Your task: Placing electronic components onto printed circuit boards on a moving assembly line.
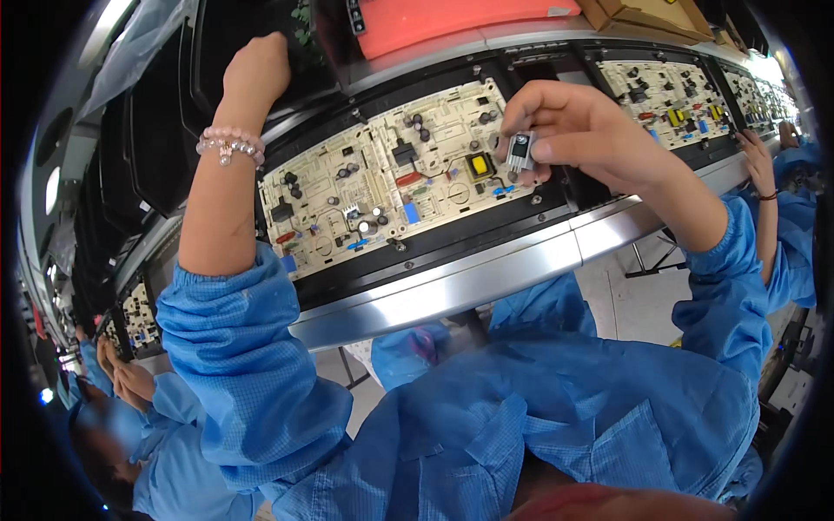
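My right hand (584, 130) pinches a small silver finned heat sink with a black component screwed to it (520, 149). It hovers over the right end of a cream circuit board (452, 187), which carries black capacitors, a yellow-and-black transformer (479, 165) and blue parts. At the upper left, my left hand (258, 68) is over a black bin (228, 26), beside small green parts (303, 24). Its fingers bend down out of sight, so whatever they hold is hidden. A second cream board (326, 213) lies left of the first in the same black frame.
A metal rail (434, 291) runs along the near edge. More populated boards (665, 100) sit farther right on the line. Beyond lie a red tray (452, 22) and a cardboard box (647, 19). Co-workers' hands show at the right (758, 163) and lower left (130, 382).
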A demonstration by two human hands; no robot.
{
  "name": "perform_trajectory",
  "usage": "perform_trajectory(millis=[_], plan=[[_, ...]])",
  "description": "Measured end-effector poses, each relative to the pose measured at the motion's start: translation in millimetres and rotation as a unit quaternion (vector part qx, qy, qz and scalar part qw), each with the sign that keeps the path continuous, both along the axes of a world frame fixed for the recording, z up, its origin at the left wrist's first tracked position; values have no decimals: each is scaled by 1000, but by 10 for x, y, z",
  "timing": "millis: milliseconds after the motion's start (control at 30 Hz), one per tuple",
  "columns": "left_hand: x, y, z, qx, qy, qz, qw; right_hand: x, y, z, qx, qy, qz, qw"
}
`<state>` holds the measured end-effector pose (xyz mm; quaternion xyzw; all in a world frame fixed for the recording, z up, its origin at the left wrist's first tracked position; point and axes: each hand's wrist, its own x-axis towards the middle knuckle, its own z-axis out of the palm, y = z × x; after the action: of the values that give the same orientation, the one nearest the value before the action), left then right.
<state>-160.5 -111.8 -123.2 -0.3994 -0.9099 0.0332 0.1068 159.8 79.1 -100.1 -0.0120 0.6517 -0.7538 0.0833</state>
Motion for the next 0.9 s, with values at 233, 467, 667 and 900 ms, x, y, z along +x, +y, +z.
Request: perform_trajectory(millis=[233,467,667,900], plan=[[-287,-118,-220,-12,89,-12,996,-332,-165,-119,93,45,56,993],[222,-26,58,7,68,-16,998,-721,-476,-77,153,74,136,976],[307,-215,139,31,119,-42,991,-1057,-689,-68,220,106,170,955],[435,-459,152,253,48,-155,954,-1281,-784,-143,298,82,195,931]])
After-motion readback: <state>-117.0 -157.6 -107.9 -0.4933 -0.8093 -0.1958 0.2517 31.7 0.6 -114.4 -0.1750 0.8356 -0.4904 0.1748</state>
